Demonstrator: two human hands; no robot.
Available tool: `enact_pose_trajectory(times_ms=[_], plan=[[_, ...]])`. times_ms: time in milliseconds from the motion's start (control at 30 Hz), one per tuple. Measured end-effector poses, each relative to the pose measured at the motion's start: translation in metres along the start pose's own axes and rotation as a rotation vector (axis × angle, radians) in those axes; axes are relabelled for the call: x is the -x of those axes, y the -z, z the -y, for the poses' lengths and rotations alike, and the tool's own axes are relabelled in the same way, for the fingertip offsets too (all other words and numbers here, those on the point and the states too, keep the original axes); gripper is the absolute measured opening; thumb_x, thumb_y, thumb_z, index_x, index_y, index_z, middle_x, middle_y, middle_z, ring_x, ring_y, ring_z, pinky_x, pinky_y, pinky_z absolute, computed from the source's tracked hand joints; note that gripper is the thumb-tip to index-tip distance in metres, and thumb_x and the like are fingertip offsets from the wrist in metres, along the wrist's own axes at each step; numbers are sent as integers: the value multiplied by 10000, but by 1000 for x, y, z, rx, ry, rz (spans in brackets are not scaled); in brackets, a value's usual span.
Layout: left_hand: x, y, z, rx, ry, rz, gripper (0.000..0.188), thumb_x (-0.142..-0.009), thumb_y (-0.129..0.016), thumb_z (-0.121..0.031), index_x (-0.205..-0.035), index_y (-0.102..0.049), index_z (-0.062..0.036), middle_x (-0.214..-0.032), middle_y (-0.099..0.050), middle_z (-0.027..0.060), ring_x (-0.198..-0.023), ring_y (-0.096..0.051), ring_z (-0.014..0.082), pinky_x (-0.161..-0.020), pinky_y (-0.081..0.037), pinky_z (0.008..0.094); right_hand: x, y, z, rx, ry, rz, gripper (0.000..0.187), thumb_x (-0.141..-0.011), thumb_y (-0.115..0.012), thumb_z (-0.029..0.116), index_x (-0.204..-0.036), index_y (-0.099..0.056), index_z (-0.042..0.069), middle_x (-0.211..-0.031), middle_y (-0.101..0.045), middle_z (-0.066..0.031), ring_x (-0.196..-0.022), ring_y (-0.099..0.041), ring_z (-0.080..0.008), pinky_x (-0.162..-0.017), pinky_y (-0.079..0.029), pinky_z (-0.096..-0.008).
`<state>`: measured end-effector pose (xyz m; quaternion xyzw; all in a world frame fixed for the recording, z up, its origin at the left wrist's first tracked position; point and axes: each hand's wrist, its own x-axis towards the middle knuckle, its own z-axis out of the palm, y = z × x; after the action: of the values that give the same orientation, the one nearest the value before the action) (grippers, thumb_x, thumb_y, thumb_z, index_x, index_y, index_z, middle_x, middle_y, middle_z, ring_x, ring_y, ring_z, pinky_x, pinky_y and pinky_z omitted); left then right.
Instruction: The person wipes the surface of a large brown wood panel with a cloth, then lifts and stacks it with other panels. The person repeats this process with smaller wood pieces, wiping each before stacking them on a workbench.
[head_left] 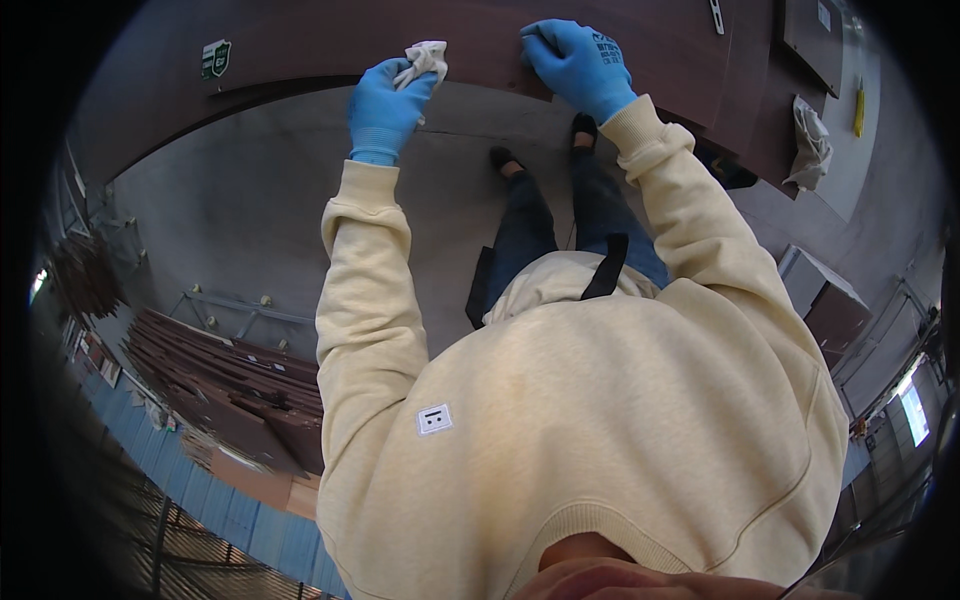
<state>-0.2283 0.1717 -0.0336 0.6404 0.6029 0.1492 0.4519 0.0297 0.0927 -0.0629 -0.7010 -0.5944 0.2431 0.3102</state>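
Note:
My left hand (388, 105), in a blue glove, is closed around a crumpled white cloth (424, 62) that sticks out above the fingers. It is by the near edge of a dark reddish-brown panel (330, 35). Farther right, my right hand (582, 68), also blue-gloved, is at the same panel's edge with its fingers curled in. Whether those fingers pinch anything is hidden from this side. A green and white sticker (216, 60) is on the panel to the left of my left hand.
A crumpled whitish cloth or bag (809, 145) hangs at the panels' right end, near a yellow tool (859, 108). Smaller brown boards (815, 40) lie at the far right. Behind me to the left, stacked brown panels (230, 385) stand near a metal-framed cart (240, 303).

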Motion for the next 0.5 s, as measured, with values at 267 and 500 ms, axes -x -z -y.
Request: enact_pose_trajectory(times_ms=[267, 500], plan=[[-7, -11, -11, -316, -56, 2, 337, -876, -826, -360, -1016, -764, -59, -950, -735, 121, -809, -728, 267, -768, -590, 398, -6, -19, -14, -36, -56, -64, 242, -984, -656, 356, -1071, -765, 159, -863, -781, -39, -792, -755, -253, -729, -601, -365], [-6, -25, -4, -329, -177, 15, 368, -854, -844, -341, -1083, -764, -64, -1015, -742, 121, -871, -736, 281, -808, -590, 404, -6, -17, -5, 8, 64, -134, 215, -975, -673, 300, -1080, -768, 138, -893, -776, -72, -798, -755, -258, -725, -605, -355]])
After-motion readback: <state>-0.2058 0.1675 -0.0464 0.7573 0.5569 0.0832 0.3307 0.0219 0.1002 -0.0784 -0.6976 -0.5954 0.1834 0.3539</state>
